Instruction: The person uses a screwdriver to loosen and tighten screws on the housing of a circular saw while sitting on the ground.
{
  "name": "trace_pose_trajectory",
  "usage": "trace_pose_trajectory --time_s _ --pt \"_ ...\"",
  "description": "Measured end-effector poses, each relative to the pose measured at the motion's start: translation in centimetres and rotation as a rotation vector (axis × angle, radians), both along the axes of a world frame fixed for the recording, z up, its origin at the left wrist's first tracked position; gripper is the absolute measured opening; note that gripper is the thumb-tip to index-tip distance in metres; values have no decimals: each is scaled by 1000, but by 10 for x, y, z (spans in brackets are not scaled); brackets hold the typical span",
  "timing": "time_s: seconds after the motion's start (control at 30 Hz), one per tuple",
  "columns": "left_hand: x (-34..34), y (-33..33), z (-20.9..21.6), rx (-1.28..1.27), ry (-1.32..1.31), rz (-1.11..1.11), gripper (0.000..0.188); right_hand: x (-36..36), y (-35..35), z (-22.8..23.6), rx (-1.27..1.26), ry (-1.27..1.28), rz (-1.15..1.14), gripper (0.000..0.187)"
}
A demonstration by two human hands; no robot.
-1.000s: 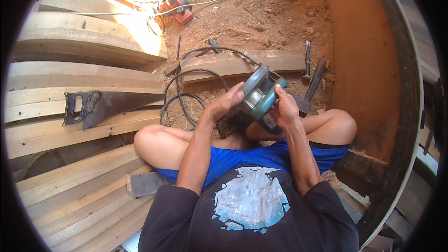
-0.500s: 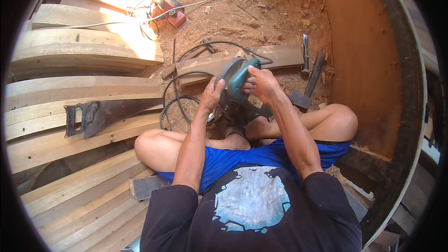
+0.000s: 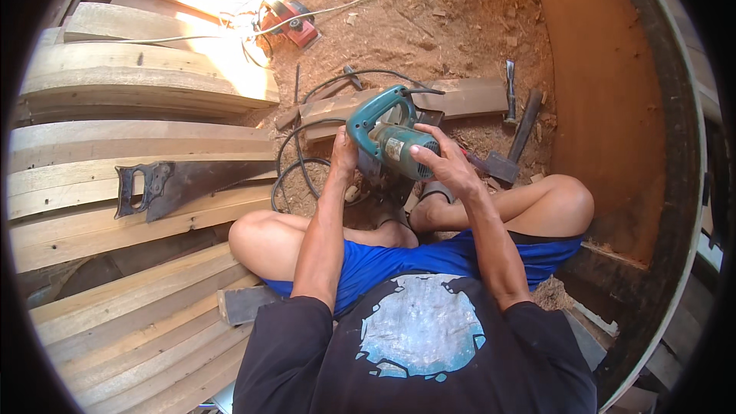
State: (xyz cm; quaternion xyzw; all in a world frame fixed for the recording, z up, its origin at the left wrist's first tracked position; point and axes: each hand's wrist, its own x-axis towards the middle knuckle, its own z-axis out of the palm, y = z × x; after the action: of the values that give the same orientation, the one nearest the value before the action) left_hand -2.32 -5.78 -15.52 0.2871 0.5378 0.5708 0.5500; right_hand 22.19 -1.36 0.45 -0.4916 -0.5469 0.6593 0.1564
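Over my crossed legs I hold a green circular saw (image 3: pixel 397 149) with both hands. Its looped handle points up and away from me, and its dark metal parts are partly hidden beneath. My left hand (image 3: pixel 344 155) grips the left side of the saw below the handle, some fingers out of sight. Around the rounded motor housing closes my right hand (image 3: pixel 452 165), the thumb lying on top. A black cord leaves the handle's end and loops over the floor on the left.
Stacked planks (image 3: pixel 138 138) fill the left, with a handsaw (image 3: pixel 192 188) on them. Beyond my feet lies a board (image 3: pixel 468 98); a chisel (image 3: pixel 510 92) and a hammer (image 3: pixel 507 157) are to its right. A red power tool (image 3: pixel 295 24) sits farther off. A brown panel (image 3: pixel 606 107) stands right.
The circular saw has turned so its handle and motor face up. My right hand has moved from the handle to the motor housing; my left hand stays at the saw's left side.
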Motion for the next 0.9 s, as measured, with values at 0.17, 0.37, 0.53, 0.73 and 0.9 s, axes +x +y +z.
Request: trace_pose_trajectory --time_s 0.17,0.37,0.53,0.73,0.9 --pt "-16 -3 -11 -131 79 -65 48 -1 6 24 -214 110 -182 63" --pt "2 5 12 -146 175 -229 48 11 3 10 -308 14 -286 62" --pt "11 8 28 -294 220 -315 50 14 -2 -11 -360 6 -316 67" --pt "2 7 -20 -306 293 -311 46 7 10 -19 -354 -67 -262 66" --pt "9 12 -33 -357 146 -289 47 5 26 -20 -286 -183 -189 60"
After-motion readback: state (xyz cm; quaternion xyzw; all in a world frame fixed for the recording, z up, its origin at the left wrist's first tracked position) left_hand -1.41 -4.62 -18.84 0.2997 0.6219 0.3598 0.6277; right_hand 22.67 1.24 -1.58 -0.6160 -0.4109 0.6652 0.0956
